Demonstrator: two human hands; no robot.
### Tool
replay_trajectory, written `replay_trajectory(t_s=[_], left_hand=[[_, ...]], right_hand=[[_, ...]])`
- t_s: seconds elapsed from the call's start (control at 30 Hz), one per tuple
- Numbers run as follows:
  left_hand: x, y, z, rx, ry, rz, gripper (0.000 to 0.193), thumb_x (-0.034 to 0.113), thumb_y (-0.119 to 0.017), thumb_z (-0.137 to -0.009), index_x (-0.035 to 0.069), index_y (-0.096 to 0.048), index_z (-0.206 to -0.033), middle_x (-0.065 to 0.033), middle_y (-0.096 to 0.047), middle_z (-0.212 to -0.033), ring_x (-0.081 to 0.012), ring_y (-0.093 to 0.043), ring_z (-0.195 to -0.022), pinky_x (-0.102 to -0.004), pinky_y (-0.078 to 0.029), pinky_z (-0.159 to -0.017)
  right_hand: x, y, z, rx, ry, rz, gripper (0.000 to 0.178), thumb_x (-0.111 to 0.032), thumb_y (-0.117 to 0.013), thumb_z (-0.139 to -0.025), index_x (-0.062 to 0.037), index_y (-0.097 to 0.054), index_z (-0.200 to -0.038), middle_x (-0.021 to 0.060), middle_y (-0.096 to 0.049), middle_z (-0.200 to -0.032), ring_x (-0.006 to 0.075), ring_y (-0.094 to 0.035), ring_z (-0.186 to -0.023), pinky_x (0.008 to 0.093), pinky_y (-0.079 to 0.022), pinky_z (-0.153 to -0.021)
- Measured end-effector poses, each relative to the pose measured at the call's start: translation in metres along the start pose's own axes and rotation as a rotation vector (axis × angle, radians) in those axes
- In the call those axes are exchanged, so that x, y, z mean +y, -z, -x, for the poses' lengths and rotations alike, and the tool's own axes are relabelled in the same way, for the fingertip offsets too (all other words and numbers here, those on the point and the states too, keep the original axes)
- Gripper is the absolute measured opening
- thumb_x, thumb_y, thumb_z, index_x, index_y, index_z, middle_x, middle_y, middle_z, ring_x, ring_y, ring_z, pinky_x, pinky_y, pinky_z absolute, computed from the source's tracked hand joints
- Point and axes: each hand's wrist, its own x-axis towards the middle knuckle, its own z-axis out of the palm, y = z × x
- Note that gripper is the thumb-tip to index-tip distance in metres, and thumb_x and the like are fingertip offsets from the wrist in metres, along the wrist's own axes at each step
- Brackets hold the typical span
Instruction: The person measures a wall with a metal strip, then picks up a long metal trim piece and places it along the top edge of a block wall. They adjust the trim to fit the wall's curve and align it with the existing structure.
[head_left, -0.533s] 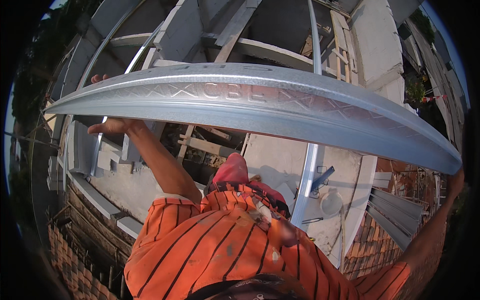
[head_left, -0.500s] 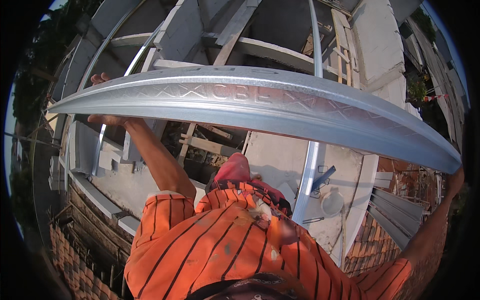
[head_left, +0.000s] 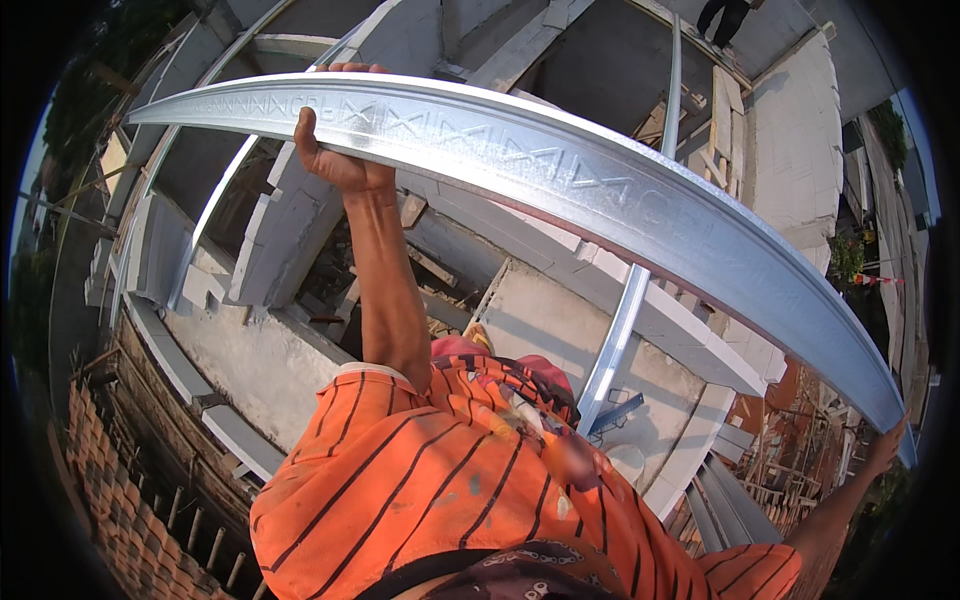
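A long, shiny galvanized steel channel [head_left: 560, 165] stretches across in front of me, its embossed web facing me. It slants from the upper left down to the right. Left of its middle, my left hand [head_left: 345, 165] grips it, with the thumb on the near face and the fingers over the far edge. At the channel's far right end, my right hand [head_left: 882, 450] is closed on the lower edge; its fingers show only partly. Below the channel, another metal channel [head_left: 615, 345] runs lengthwise across the gap between block walls.
Light block walls [head_left: 280, 225] surround openings below. Grey channels [head_left: 735, 505] are stacked at the lower right. A blue metal piece [head_left: 618, 412] and a round pale bucket [head_left: 627, 462] stand on the slab. Roof tiles [head_left: 120, 480] lie lower left. Another person's legs [head_left: 725, 22] show at the top.
The steel channel has tilted, its right end lower and its left part higher. My left hand is now farther right, its spread fingers now wrapped around the channel. Another person's legs have come into view.
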Motion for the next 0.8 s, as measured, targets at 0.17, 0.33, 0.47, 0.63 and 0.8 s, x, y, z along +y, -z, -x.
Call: replay_trajectory(t_s=[0.17, 0.33, 0.47, 0.63, 0.8], left_hand=[[-0.033, -0.022, -0.018, -0.026, -0.024, 0.027, 0.056, 0.037, -0.055, -0.079, 0.005, -0.045, -0.124, -0.0158, -0.055, -0.111, -0.0288, -0.057, -0.110, -0.0502, -0.042, -0.104], [-0.081, -0.055, -0.023, -0.195, 0.007, 0.009, 0.058, 0.040, -0.054, -0.081, 0.006, -0.044, -0.126, -0.0142, -0.053, -0.114, -0.0284, -0.053, -0.113, -0.0459, -0.042, -0.103], [-0.129, -0.097, -0.008, -0.129, 0.254, 0.061, 0.058, 0.041, -0.056, -0.082, 0.005, -0.046, -0.126, -0.0116, -0.054, -0.116, -0.0274, -0.055, -0.110, -0.0440, -0.043, -0.099], [-0.217, -0.116, 0.012, -0.116, 0.523, -0.223, 0.060, 0.043, -0.068, -0.082, 0.002, -0.051, -0.123, -0.0068, -0.059, -0.112, -0.0200, -0.057, -0.109, -0.0374, -0.042, -0.100], [-0.266, -0.071, 0.014, -0.236, 0.438, -0.467, 0.077, 0.046, -0.070, -0.078, 0.002, -0.039, -0.132, -0.0081, -0.051, -0.119, -0.0190, -0.048, -0.114, -0.0343, -0.039, -0.098]], right_hand=[[-0.132, 0.023, 0.062, 0.336, 0.088, -0.351, 0.073, -0.036, -0.051, -0.086, -0.0295, -0.013, -0.148, 0.0096, -0.027, -0.151, 0.0347, -0.032, -0.135, 0.0539, -0.025, -0.108], [-0.365, 0.119, 0.234, -0.359, 0.621, -1.381, 0.092, -0.044, -0.064, -0.075, -0.0209, -0.013, -0.148, 0.0135, -0.027, -0.150, 0.0339, -0.031, -0.136, 0.0500, -0.025, -0.109], [-0.503, 0.214, 0.333, -0.866, 0.951, -1.940, 0.109, -0.050, -0.075, -0.066, -0.0140, -0.013, -0.149, 0.0166, -0.027, -0.149, 0.0333, -0.030, -0.137, 0.0470, -0.025, -0.111], [-0.579, 0.297, 0.306, -0.783, 0.667, -2.742, 0.115, -0.057, -0.080, -0.061, -0.0101, -0.020, -0.147, 0.0177, -0.029, -0.147, 0.0326, -0.031, -0.136, 0.0474, -0.027, -0.111], [-0.600, 0.311, 0.258, -0.682, 0.040, -3.039, 0.088, -0.055, -0.073, -0.064, -0.0114, -0.044, -0.134, 0.0173, -0.041, -0.137, 0.0351, -0.041, -0.128, 0.0547, -0.034, -0.107]])
